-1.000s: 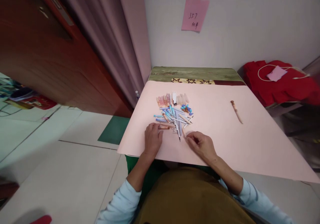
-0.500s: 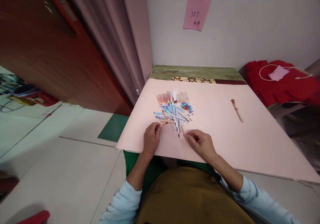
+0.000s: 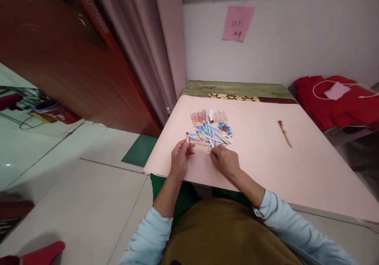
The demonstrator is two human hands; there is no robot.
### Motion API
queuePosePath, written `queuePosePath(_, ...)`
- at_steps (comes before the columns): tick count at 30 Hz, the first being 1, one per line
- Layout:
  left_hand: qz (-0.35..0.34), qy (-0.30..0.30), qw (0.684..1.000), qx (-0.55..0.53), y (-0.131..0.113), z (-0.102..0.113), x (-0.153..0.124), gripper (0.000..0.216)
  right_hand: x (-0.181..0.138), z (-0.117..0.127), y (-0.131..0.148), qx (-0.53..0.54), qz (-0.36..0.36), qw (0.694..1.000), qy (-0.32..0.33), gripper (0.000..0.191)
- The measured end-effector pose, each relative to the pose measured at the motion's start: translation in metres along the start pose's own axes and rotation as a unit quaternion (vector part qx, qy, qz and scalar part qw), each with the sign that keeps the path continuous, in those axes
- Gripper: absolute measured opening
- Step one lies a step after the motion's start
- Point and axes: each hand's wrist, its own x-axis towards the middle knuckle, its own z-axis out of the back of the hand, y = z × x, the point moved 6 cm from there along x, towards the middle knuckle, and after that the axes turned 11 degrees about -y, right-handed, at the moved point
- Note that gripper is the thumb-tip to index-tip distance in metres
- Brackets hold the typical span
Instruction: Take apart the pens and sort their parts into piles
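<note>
My left hand (image 3: 180, 156) pinches a tan pen barrel (image 3: 187, 137) with a brown end, which points upward at the left of the heap. My right hand (image 3: 225, 158) is closed at the near edge of the pile of pen parts (image 3: 207, 132), fingertips bent down; whatever they grip is hidden. Blue, lilac, white and tan barrels lie crisscross in that pile. Behind it are rows of pinkish caps (image 3: 199, 117), white refills (image 3: 211, 115) and pale translucent caps (image 3: 220, 117). Small blue and brown toppers (image 3: 225, 128) lie to the pile's right.
A whole tan pen with a brown topper (image 3: 285, 134) lies apart on the right of the pink-covered table (image 3: 254, 166). Red cloth (image 3: 319, 103) with a white cable is beyond the table's right side. A curtain (image 3: 148, 59) and a wooden door (image 3: 74, 67) stand left.
My left hand has tipped its barrel from nearly flat to upright. My right hand has moved left to the pile's near edge; the tan piece it held is out of sight. The view shifted slightly.
</note>
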Motion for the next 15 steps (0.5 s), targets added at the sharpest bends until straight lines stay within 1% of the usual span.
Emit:
queuePosePath(2,0.09,0.029,0.992,-0.086,0.014,-0.011,-0.004,0.024,0.0,0.0,0.003,-0.021,0.016,1.0,0.008,0.026)
queuePosePath(3,0.121,0.037,0.985,-0.116,0.02,-0.014,-0.006,0.022,0.0,0.0,0.004,-0.028,0.026,0.999,0.009,0.025)
queuePosePath(5,0.153,0.042,0.976,-0.15,0.027,-0.017,-0.008,0.019,-0.001,0.003,0.005,-0.03,0.04,0.999,-0.004,0.025)
queuePosePath(8,0.156,0.056,0.974,-0.152,0.029,-0.016,-0.009,0.017,-0.005,0.014,0.003,0.026,0.03,0.997,-0.059,0.022)
queuePosePath(10,0.154,0.08,0.976,-0.13,0.027,-0.017,-0.012,0.02,-0.008,0.023,0.0,0.099,0.007,0.991,-0.093,0.018)
queuePosePath(11,0.154,0.094,0.977,-0.114,0.027,-0.019,-0.013,0.021,-0.01,0.027,-0.002,0.143,-0.006,0.985,-0.099,0.016)
queuePosePath(13,0.152,0.116,0.978,-0.089,0.026,-0.023,-0.017,0.025,-0.012,0.03,-0.003,0.237,-0.036,0.967,-0.089,0.013)
queuePosePath(15,0.144,0.118,0.979,-0.087,0.024,-0.026,-0.018,0.024,-0.013,0.029,-0.002,0.331,-0.065,0.94,-0.058,0.013)
